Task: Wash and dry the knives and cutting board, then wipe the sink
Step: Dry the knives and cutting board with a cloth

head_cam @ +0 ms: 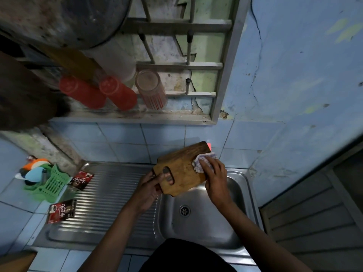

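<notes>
A brown wooden cutting board (181,167) is held tilted above the steel sink basin (202,228). My left hand (149,190) grips its near end, with fingertips poking through the handle slot. My right hand (215,176) presses a white and blue checked cloth (202,161) against the board's right side. No knife is in view.
The ribbed steel drainboard (110,201) lies left of the basin, with two dark red sachets (61,211) at its left edge. A green plastic basket (48,182) holds utensils on the blue tiles. Red cups (117,93) and a glass hang on the wall rack above.
</notes>
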